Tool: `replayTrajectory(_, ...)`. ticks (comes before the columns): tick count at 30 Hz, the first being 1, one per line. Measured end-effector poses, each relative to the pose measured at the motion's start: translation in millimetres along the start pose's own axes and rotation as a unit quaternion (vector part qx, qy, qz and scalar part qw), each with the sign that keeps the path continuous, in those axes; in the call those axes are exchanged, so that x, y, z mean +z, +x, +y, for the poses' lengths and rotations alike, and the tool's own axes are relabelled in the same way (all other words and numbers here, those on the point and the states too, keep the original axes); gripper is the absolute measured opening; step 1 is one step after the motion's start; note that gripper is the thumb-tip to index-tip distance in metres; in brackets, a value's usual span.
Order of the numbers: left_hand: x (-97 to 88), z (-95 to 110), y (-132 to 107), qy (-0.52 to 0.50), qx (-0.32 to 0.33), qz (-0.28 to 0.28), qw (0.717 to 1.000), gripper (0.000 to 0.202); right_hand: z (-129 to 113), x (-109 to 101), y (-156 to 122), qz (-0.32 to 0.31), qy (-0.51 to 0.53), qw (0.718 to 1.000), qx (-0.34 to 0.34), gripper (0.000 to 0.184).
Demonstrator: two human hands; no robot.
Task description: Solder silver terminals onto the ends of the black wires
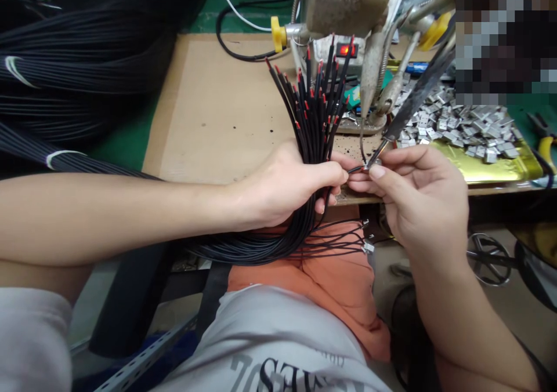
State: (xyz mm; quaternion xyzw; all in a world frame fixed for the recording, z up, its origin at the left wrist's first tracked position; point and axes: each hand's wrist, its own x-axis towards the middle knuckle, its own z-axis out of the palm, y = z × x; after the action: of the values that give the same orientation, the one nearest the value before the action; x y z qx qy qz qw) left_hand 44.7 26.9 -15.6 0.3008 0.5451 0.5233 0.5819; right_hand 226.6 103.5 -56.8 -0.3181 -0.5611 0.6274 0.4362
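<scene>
My left hand (282, 183) is wrapped round a thick bundle of black cables (310, 134) whose red-tipped ends fan upward. Its thumb and fingers also steady one cable (355, 170) that sticks out to the right. At that cable's end, my right hand (429, 200) pinches a small metal connector (366, 166), partly hidden by the fingertips. A soldering iron (404, 105) comes down from the upper right, its tip at the connector. The thin feed tube (362, 140) of the soldering machine (348, 3) ends at the same spot.
Many loose metal connectors (461, 119) lie on a gold sheet (496, 170) at right, with yellow-handled pliers (546, 148) beyond. Cardboard (209, 108) covers the bench. Tied black cable bundles (87, 50) lie at left. Cables with connectors (369, 247) hang over my lap.
</scene>
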Motion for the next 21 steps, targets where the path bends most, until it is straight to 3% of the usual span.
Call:
replayTrajectory(7, -0.7, 2.5, 0.8, -0.013, -0.009, 0.001, 1.0, 0.02, 2.7, 2.2, 0.8, 0.009, -0.017, 1.0, -0.018, 0.031)
replayTrajectory(21, 0.2, 3.3, 0.5, -0.032, -0.004, -0.002, 0.999, 0.019, 2.2, 3.1, -1.9, 0.004, 0.006, 1.0, -0.023, 0.02)
